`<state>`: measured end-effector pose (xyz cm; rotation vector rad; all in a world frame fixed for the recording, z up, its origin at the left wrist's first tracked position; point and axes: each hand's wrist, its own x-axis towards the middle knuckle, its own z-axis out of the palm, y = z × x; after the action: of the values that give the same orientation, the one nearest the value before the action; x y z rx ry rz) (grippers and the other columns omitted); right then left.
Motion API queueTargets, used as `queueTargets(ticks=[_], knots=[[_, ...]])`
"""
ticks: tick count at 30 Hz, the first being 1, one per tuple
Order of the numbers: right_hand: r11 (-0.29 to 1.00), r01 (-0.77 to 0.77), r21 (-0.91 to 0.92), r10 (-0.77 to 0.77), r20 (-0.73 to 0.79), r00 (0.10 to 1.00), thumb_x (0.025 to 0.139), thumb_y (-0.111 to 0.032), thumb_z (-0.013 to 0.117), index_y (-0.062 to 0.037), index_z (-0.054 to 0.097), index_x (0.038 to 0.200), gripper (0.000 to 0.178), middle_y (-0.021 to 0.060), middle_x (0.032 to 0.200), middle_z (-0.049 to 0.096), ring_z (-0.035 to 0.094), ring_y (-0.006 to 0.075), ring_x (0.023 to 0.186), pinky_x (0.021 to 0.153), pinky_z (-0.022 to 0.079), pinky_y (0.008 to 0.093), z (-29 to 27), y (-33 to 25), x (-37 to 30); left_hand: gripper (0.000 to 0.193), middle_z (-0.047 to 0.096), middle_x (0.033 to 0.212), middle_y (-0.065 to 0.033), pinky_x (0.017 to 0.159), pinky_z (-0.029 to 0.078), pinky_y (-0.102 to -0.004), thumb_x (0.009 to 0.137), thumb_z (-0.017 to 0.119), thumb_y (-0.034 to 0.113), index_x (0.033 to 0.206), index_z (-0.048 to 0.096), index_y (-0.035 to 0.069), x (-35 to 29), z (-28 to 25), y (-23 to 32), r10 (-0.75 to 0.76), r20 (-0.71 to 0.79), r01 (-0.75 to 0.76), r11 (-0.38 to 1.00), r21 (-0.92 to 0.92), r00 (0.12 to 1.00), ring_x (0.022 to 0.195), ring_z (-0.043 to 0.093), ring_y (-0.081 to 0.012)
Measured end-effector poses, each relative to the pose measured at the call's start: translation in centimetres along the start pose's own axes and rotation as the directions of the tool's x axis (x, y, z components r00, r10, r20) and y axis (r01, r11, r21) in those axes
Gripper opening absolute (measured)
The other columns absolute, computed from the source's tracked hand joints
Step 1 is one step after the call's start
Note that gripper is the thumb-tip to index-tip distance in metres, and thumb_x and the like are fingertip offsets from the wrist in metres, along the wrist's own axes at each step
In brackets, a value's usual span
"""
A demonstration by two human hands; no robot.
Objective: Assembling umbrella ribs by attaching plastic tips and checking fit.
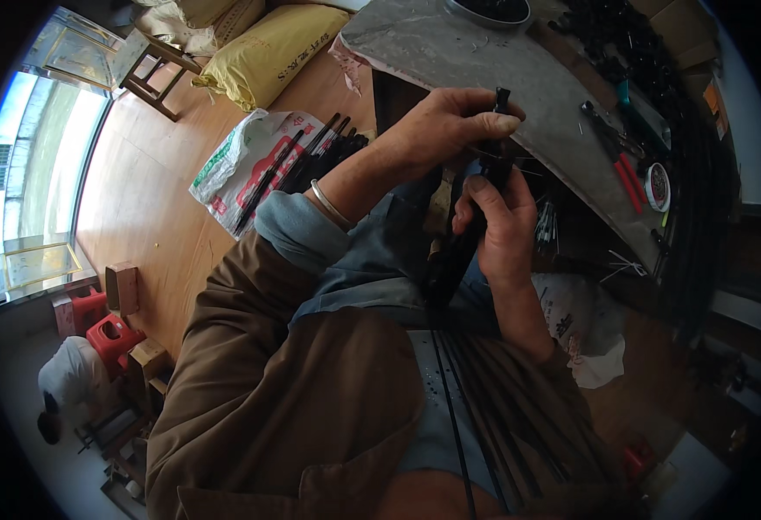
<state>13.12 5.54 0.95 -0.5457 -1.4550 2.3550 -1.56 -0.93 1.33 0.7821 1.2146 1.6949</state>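
A black umbrella frame lies slanted across my lap, its long thin black ribs fanning back over my chest. My left hand is closed around the upper end, thumb and fingers just below the dark knobbed tip. Lower down, my right hand wraps the black hub part, with its thumb on top. Thin wire strands stick out between the two hands. My fingers hide most of the joint there.
A grey worktable with a corner towards me holds red-handled pliers, a white dish of small parts and heaped black pieces. Left are a printed sack under black rods, a yellow sack, red stools and another person.
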Motion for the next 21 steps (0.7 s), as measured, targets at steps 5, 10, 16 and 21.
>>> queueTargets(ticks=[5, 10, 16, 21], knots=[[1.0, 0.019, -0.023, -0.02, -0.029, 0.999, 0.089, -0.01, 0.06, -0.0013, 0.051, 0.099, 0.016, 0.004, 0.074, 0.054, 0.052, 0.0107, 0.057, 0.05, 0.045, 0.0252, 0.2, 0.0, -0.1, 0.041, 0.067, 0.091, -0.0064, 0.08, 0.049, -0.0279, 0.091, 0.062, 0.035, 0.113, 0.063, 0.001, -0.3, 0.1, 0.2, -0.056, -0.121, 0.069, 0.992, 0.106, 0.991, 0.086, 0.061, -0.0118], [1.0, -0.017, 0.021, 0.016, 0.011, 1.0, 0.089, -0.011, 0.061, -0.0017, 0.05, 0.099, 0.017, 0.0045, 0.074, 0.054, 0.052, 0.012, 0.057, 0.05, 0.045, 0.0261, -0.4, 0.1, 0.1, 0.043, 0.067, 0.09, -0.0066, 0.08, 0.048, -0.0276, 0.091, 0.059, 0.04, 0.109, 0.065, 0.001, -0.3, -0.4, 0.3, -0.052, -0.08, 0.062, 0.99, 0.13, 0.995, 0.086, 0.062, -0.0126], [0.986, -0.082, 0.147, 0.073, 0.068, 0.995, 0.088, -0.011, 0.063, -0.0029, 0.051, 0.101, 0.019, 0.0057, 0.077, 0.055, 0.054, 0.0133, 0.059, 0.051, 0.046, 0.028, -0.6, -0.2, 0.2, 0.039, 0.066, 0.091, -0.0066, 0.081, 0.048, -0.0277, 0.094, 0.056, 0.035, 0.108, 0.064, 0.0, -0.5, -0.1, 0.3, -0.05, -0.048, 0.05, 0.999, -0.008, 0.998, 0.087, 0.062, -0.013], [0.984, -0.096, 0.153, 0.085, 0.074, 0.994, 0.087, -0.011, 0.064, -0.0034, 0.052, 0.103, 0.022, 0.0055, 0.08, 0.056, 0.055, 0.0139, 0.061, 0.051, 0.046, 0.0283, -0.6, 0.4, 0.5, 0.036, 0.066, 0.09, -0.0069, 0.082, 0.048, -0.0283, 0.095, 0.056, 0.031, 0.109, 0.064, -0.001, -0.6, 0.6, 0.2, -0.072, -0.141, 0.061, 0.995, -0.083, 0.987, 0.087, 0.062, -0.0138]])
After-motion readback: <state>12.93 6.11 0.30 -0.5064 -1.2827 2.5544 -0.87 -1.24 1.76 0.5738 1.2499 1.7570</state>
